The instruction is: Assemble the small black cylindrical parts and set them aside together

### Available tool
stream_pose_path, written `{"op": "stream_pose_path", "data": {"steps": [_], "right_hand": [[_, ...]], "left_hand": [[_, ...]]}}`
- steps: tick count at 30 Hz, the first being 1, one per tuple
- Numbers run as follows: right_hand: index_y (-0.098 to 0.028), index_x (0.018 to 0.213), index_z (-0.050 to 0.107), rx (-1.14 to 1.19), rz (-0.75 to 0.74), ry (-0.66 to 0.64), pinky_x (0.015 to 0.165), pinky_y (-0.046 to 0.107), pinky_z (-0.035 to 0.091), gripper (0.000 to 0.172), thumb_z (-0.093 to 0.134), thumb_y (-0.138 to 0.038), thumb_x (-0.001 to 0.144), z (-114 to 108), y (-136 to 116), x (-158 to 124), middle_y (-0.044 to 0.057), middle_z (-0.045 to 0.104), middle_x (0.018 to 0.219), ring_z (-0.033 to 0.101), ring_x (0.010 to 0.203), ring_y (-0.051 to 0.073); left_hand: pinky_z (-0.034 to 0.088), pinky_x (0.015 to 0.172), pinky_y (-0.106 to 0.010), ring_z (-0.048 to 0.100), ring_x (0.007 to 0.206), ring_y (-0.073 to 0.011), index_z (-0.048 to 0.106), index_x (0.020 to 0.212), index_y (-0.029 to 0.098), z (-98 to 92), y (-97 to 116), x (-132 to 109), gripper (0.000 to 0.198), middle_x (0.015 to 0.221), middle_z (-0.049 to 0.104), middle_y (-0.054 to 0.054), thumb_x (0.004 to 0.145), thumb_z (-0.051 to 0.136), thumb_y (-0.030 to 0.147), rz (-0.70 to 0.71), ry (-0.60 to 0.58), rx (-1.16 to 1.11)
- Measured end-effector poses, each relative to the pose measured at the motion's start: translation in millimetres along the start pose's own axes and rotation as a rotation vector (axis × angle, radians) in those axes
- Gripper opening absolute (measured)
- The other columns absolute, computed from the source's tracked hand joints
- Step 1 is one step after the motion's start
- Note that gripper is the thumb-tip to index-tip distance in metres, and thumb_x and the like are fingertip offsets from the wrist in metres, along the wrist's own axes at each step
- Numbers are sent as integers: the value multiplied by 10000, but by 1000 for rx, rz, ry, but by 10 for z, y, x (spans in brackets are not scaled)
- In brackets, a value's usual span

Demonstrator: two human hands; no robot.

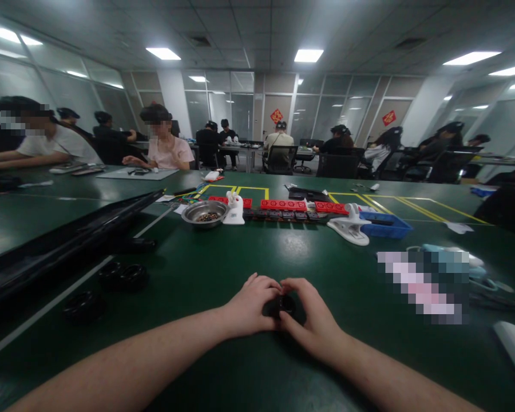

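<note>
Open-plan workroom: office interior fitted for bench assembly. Office features: grey panelled ceiling [257, 23] with flush rectangular white lights [309, 55], framed glass partitions [332, 94], black-backed chairs [282, 159], red diamond-shaped wall decorations [277, 116]. Workshop features: broad dark-green desk [232, 252] marked with yellow tape outlines [253, 188], bearing round metal bowl [201, 224] of small parts [210, 217], shallow blue plastic tray [388, 231], strips of red blocks [283, 204]. Several people [171, 153] seated beyond, many in dark headgear [155, 113].
</note>
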State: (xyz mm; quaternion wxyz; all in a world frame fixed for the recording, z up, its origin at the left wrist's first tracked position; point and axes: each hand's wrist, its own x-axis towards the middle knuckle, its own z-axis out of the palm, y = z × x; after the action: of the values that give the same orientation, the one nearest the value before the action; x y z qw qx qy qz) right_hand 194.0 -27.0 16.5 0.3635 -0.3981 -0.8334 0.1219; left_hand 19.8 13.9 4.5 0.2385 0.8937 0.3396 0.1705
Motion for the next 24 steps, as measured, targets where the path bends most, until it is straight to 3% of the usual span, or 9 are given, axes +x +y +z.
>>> {"op": "stream_pose_path", "data": {"steps": [4, 9, 12, 14, 18, 24], "right_hand": [[-199, 1171, 334, 34, -124, -66, 974, 487, 294, 525, 465, -134, 667, -36, -36, -1, 93, 495, 1115, 448, 1076, 244], [-199, 1112, 362, -49, 34, 43, 835, 450, 418, 468, 565, -227, 692, -1, -5, 8, 111, 492, 1060, 481, 989, 262], [-205, 1050, 405, -47, 78, 30, 776, 426, 445, 376, 569, -222, 712, 14, 15, 7, 77, 532, 946, 521, 885, 233], [-211, 1065, 406, 4, 42, -9, 791, 405, 445, 352, 517, -167, 734, 9, 11, 2, 68, 540, 957, 522, 893, 213], [-200, 1164, 355, 91, -54, -57, 877, 399, 410, 486, 476, -109, 702, -5, -9, -4, 91, 491, 1106, 470, 1030, 214], [-191, 1055, 421, -39, 103, 60, 784, 425, 443, 411, 595, -227, 683, 29, 19, 10, 89, 532, 972, 515, 910, 239]], "left_hand": [[175, 1010, -505, 422, 1078, -242, 524, 1065, 215, -7, -4, -4, 501, 1119, 497, -54, 640, 650, 450, -10, 7, 8], [153, 1017, -506, 421, 1087, -240, 564, 982, 215, -19, 3, -4, 401, 1113, 507, -48, 659, 639, 440, 5, -12, 11], [163, 1011, -510, 427, 1074, -237, 553, 1018, 226, -15, 10, -2, 430, 1109, 506, -45, 655, 643, 437, 3, -6, 7], [165, 1011, -511, 428, 1071, -235, 531, 1066, 233, -7, 11, -2, 473, 1109, 502, -45, 651, 649, 426, 6, -2, 6], [179, 1014, -495, 427, 1074, -234, 525, 1067, 209, -3, 9, -7, 494, 1111, 502, -55, 639, 660, 416, -3, 10, 12], [171, 1008, -511, 424, 1085, -239, 566, 988, 219, -32, 37, -10, 397, 1107, 514, -47, 656, 647, 422, -8, -11, 15]]}}
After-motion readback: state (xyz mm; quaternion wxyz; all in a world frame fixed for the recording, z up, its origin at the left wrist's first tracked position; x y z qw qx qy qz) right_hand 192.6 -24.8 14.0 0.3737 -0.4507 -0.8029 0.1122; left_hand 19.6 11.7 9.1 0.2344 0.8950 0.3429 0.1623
